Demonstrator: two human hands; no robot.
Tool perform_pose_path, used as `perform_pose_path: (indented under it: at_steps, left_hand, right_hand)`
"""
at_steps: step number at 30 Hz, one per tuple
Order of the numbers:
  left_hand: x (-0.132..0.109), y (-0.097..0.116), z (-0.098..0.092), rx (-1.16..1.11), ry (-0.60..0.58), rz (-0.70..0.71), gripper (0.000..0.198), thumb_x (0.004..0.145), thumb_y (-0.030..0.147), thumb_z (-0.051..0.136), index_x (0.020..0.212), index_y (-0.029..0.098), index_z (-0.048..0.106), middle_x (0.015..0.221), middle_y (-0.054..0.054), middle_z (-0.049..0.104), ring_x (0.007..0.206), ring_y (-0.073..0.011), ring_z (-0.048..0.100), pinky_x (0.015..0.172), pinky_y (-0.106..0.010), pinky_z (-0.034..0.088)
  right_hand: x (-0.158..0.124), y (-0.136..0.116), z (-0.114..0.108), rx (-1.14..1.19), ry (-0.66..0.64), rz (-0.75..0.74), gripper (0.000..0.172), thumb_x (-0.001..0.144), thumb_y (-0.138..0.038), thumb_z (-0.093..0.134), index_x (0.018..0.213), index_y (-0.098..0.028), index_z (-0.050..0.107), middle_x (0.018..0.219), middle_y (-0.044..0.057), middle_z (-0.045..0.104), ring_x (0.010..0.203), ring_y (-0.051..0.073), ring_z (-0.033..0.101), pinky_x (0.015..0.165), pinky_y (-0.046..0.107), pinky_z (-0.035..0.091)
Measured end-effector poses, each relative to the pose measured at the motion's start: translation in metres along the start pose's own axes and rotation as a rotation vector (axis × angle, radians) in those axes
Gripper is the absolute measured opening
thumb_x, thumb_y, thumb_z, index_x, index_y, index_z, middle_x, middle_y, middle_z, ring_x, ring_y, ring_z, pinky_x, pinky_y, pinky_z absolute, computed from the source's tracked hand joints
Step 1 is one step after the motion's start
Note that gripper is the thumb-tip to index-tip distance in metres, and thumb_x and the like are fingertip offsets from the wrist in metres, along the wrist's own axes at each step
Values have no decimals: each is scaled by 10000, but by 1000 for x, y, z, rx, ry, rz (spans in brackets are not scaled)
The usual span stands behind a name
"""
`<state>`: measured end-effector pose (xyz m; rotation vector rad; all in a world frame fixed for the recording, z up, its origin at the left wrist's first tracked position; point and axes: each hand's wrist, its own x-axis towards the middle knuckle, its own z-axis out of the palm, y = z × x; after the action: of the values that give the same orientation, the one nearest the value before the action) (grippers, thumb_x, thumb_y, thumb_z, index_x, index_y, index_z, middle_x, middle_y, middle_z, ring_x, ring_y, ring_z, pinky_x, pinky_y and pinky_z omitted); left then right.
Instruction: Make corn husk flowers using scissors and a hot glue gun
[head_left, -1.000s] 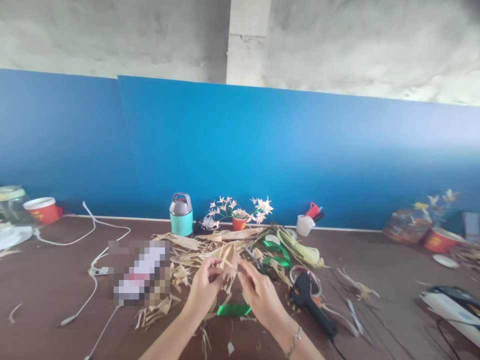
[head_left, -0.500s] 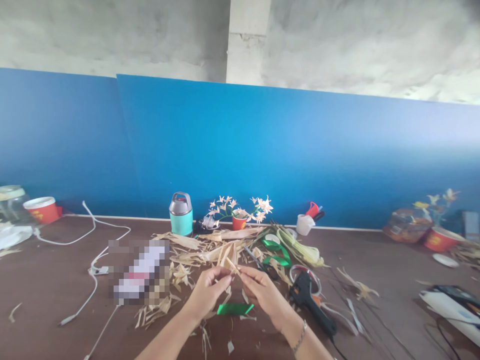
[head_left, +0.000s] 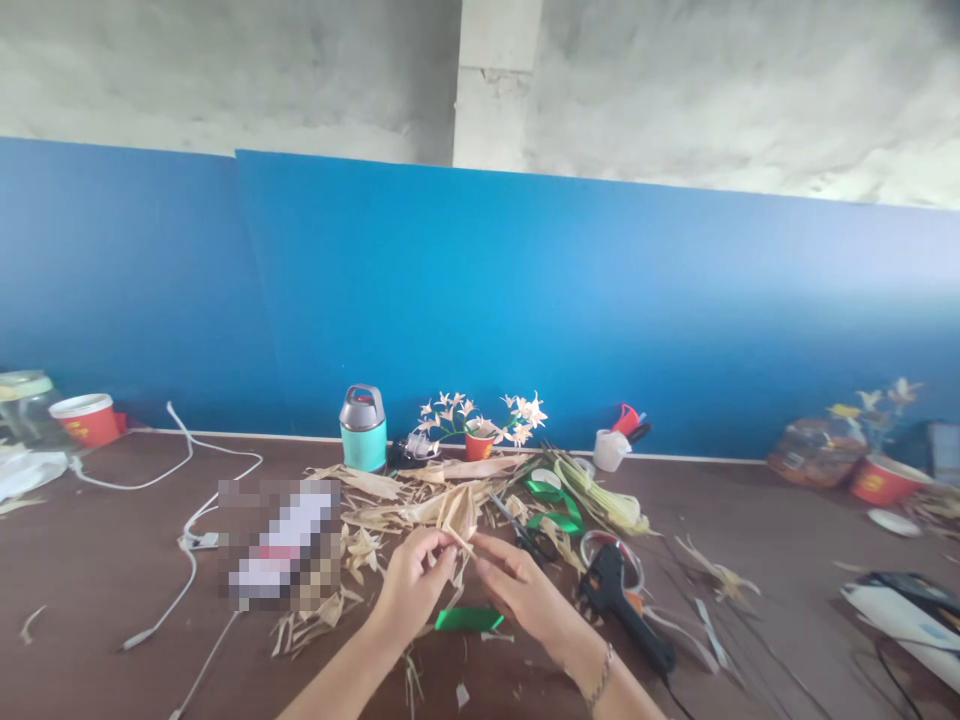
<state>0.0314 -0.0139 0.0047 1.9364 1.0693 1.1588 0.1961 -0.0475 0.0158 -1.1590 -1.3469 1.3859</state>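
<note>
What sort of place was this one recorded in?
Probably a craft workspace, perhaps in an unfinished building: dry, husk-like strips litter the brown table, what looks like a glue gun lies at the right, and a bare, concrete-like wall rises behind.

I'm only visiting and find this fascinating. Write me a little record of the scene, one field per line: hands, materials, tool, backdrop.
Left hand: the left hand pinches a thin, pale tan, leaf-like strip
Right hand: the right hand, fingertips at the strip's other end; firmness of grip unclear
Nearest ribbon: short, flat green ribbon piece, lying between the wrists
Materials: dry tan leafy scraps, spread beyond the hands
Tool: black pistol-shaped glue gun, right of the right hand
Surface: dark brown table
Backdrop: smooth blue panel
</note>
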Motion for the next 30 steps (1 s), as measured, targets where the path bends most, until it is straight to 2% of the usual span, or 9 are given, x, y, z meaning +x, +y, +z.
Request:
perform_pose_path:
  at_steps: [2, 4, 8, 12, 15, 18, 20, 23, 30]
  left_hand:
    - [-1, 1, -4, 172, 86, 231, 185, 837, 214, 482, 778, 182, 655, 754, -33, 650, 731, -169, 570, 731, -303, 433]
    - [-2, 3, -8, 316, 155, 424, 173, 835, 176, 498, 849, 208, 668, 804, -38, 661, 783, -174, 567, 770, -320, 422]
    - [-4, 8, -13, 481, 258, 590, 207, 820, 136, 530, 945, 232, 665, 834, -38, 668, 824, -179, 550, 747, -312, 409]
    - [-7, 13, -13, 512, 264, 657, 230, 819, 118, 533, 967, 242, 658, 820, -29, 672, 813, -169, 546, 748, -310, 391]
    - [-9, 15, -14, 506, 301, 693, 239, 805, 108, 550, 969, 248, 654, 823, -24, 676, 810, -168, 548, 756, -316, 380]
    - [-11, 16, -16, 521, 345, 728, 229, 794, 120, 564, 955, 253, 655, 818, -23, 682, 803, -176, 556, 754, -324, 374]
    - [-13, 17, -17, 532, 372, 743, 216, 782, 125, 576, 945, 244, 652, 806, -23, 686, 800, -179, 564, 760, -328, 375]
    - [-14, 18, -16, 525, 425, 745, 193, 760, 119, 603, 913, 229, 644, 788, -20, 685, 797, -177, 576, 774, -323, 382]
    - [-17, 13, -15, 503, 448, 742, 179, 758, 118, 612, 898, 229, 624, 789, -22, 676, 807, -178, 574, 779, -332, 379]
  right_hand:
    - [-2, -2, 0, -24, 19, -86, 486, 719, -474, 641, 1081, -153, 594, 584, -45, 472, 489, 62, 330, 433, 183, 251]
    - [-4, -4, 0, -59, 62, -151, 400, 716, -443, 652, 977, -142, 618, 632, -27, 504, 533, 77, 381, 470, 186, 305]
    - [-7, -3, 2, -230, 258, -291, 302, 750, -392, 618, 923, -145, 600, 526, -68, 392, 468, 77, 335, 427, 186, 283]
    - [-12, -1, 2, -490, 323, -462, 166, 810, -315, 541, 798, -157, 593, 493, -66, 387, 427, 74, 320, 405, 189, 261]
    - [-16, -3, 2, -693, 348, -583, 116, 823, -243, 513, 877, -171, 588, 516, -47, 488, 411, 81, 380, 421, 192, 303]
    - [-19, -4, 1, -881, 373, -779, 109, 822, -159, 487, 871, -188, 579, 601, -4, 589, 471, 108, 493, 497, 211, 374]
    - [-22, -5, 0, -1004, 375, -936, 138, 826, -122, 463, 831, -193, 581, 596, 5, 587, 501, 123, 518, 529, 231, 389]
    - [-26, -6, 0, -1140, 375, -1101, 182, 836, -109, 439, 909, -181, 590, 570, 7, 559, 504, 134, 516, 532, 250, 393]
    - [-30, -11, 0, -1181, 384, -1179, 212, 850, -112, 425, 991, -168, 573, 586, 16, 560, 495, 130, 505, 520, 256, 402]
